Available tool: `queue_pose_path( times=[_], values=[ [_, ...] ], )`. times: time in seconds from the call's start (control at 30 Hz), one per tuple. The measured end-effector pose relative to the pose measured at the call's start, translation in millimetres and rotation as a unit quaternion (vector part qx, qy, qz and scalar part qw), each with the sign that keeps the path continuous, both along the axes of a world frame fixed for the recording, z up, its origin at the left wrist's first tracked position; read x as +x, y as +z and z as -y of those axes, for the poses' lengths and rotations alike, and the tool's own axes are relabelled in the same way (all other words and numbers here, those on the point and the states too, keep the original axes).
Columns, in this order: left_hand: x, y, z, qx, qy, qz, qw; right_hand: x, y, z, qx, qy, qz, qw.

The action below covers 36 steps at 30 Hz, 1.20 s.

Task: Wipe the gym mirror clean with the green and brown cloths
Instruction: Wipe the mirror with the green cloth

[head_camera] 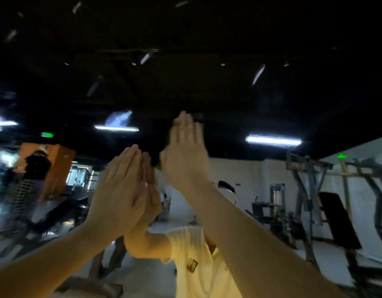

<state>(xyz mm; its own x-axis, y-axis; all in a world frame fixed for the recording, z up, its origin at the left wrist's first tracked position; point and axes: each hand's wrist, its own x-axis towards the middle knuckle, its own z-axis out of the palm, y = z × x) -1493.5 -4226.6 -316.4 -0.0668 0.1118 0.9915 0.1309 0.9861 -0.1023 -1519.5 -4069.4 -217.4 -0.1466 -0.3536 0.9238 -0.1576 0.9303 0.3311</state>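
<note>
The gym mirror (261,108) fills the view, showing a dark ceiling and the gym behind me. My left hand (119,190) lies flat on the glass with fingers straight and together, meeting its own reflection; no brown cloth shows under it. Higher and to the right, my right hand (185,151) presses flat on the glass, fingers straight. A thin sliver of the green cloth (158,167) peeks out at its lower left edge; the rest is hidden under the palm. The picture is blurred by motion.
In the mirror, my reflection wears a pale yellow T-shirt (196,265). Weight machines and a black bench (336,222) show reflected at the right. Another person (33,175) stands reflected at the left, near an orange column.
</note>
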Motion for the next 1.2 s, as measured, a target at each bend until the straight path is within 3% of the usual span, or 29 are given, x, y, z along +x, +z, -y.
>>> queue_pose_path(
  times=[0.17,0.37,0.53,0.7,0.8,0.93,1.03,1.2],
  values=[
    [-3.8,15.9,-6.8,-0.001,0.007,-0.013,1.000,-6.5,1.3,-18.8,0.080,0.015,-0.022,0.996],
    [-29.3,51.4,-92.2,0.005,-0.033,-0.005,0.999,-10.1,34.4,-179.4,-0.049,-0.058,-0.048,0.996],
    [-40.2,64.4,-129.6,0.022,-0.008,-0.009,1.000,-6.1,26.8,-313.9,-0.162,-0.098,-0.039,0.981],
    [-41.8,64.9,-124.5,0.015,0.004,-0.006,1.000,0.3,39.0,-303.9,-0.302,-0.097,-0.016,0.948],
    [-42.9,63.2,-115.2,-0.016,0.012,-0.002,1.000,3.0,48.8,-227.7,-0.244,-0.096,-0.062,0.963],
    [-44.5,59.5,-105.6,-0.041,0.010,0.002,0.999,-0.7,50.7,-117.6,-0.058,-0.013,-0.057,0.997],
    [-45.6,59.9,-106.3,-0.042,0.010,0.002,0.999,-2.5,55.4,-102.4,0.057,0.004,-0.048,0.997],
    [-47.8,58.8,-103.7,-0.050,0.012,-0.001,0.999,-8.0,71.3,-225.2,-0.071,-0.058,-0.054,0.994]
  ],
)
